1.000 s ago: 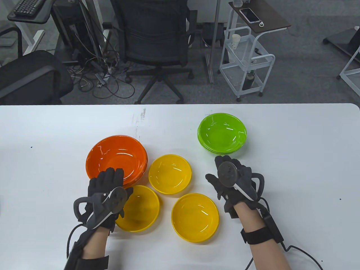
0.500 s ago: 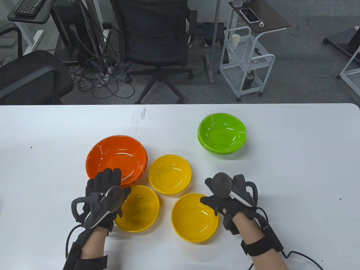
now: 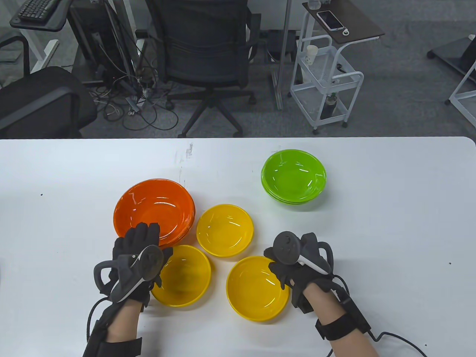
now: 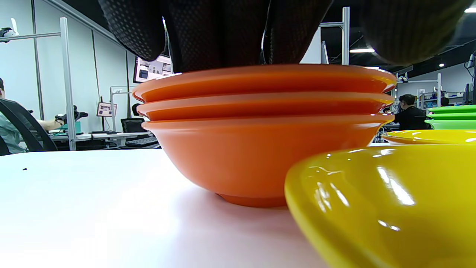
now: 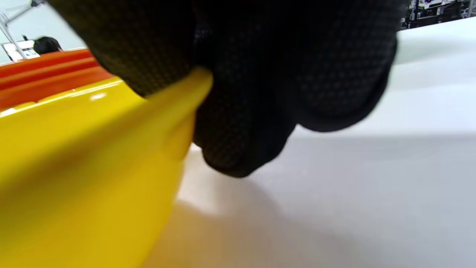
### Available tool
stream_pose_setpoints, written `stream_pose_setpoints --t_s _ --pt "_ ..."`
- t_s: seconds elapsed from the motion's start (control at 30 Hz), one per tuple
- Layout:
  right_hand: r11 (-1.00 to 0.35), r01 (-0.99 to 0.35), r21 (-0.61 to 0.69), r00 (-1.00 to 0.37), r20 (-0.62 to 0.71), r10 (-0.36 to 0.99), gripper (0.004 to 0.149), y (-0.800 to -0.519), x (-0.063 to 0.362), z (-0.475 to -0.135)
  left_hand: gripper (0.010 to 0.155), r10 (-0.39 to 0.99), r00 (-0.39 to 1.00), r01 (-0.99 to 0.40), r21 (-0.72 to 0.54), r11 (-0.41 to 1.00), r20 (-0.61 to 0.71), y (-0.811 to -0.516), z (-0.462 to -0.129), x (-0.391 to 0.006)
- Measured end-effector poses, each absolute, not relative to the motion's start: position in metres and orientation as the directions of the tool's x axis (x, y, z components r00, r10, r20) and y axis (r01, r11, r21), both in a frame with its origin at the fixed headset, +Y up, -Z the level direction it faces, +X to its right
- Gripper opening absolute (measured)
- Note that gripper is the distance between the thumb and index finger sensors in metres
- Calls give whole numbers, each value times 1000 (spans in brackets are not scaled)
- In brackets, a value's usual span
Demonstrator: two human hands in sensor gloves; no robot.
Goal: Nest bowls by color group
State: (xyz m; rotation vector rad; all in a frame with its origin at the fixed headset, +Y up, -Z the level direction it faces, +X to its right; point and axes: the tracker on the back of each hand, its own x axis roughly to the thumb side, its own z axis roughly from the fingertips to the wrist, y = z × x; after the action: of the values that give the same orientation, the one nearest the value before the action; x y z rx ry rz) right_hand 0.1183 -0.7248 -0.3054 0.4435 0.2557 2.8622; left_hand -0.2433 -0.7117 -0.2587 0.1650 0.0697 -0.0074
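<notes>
1. Three yellow bowls lie loose on the white table point(image 3: 372, 223) in the table view. The right hand point(image 3: 297, 266) pinches the right rim of the near-right yellow bowl point(image 3: 256, 290). The far yellow bowl point(image 3: 225, 230) lies up-left of that grip, with open table between them. The left hand point(image 3: 139, 253) lies nearer the near-left yellow bowl point(image 3: 186, 277).
2. Left wrist view: fingers point(image 4: 219, 33) rest on the orange stack point(image 4: 264, 134); whether they grip it I cannot tell.
3. Right wrist view: fingers point(image 5: 238, 111) clamp the yellow rim.

grey carpet floor point(image 3: 401, 93) | black office chair point(image 3: 204, 44) | white cart point(image 3: 323, 85)
</notes>
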Motion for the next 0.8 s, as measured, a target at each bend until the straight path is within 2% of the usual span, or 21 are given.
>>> stream_pose_setpoints --t_s 0.13,0.33,0.47,0.57,0.7,0.8 --pt "-954 -237 183 -922 267 280 44 -718 124 -306 73 3 997 10 172 985 -73 -710 -258 -244" --pt "-905 -415 96 -881 206 426 46 -694 132 -315 73 8 997 7 182 983 -80 -709 -258 -245" --pt "-903 -424 66 -886 175 429 48 -681 121 -329 73 28 996 -13 173 985 -84 -708 -257 -247" --pt "-900 -435 31 -889 144 435 49 -679 111 -341 73 62 995 -46 178 983 -81 -708 -257 -248" --pt "-884 -466 43 -879 92 468 52 -687 97 -359 73 32 996 -15 188 982 -89 -706 -257 -249" --pt "-881 -473 3 -879 70 472 53 -690 86 -366 73 41 996 -24 193 981 -85 -705 -257 -250"
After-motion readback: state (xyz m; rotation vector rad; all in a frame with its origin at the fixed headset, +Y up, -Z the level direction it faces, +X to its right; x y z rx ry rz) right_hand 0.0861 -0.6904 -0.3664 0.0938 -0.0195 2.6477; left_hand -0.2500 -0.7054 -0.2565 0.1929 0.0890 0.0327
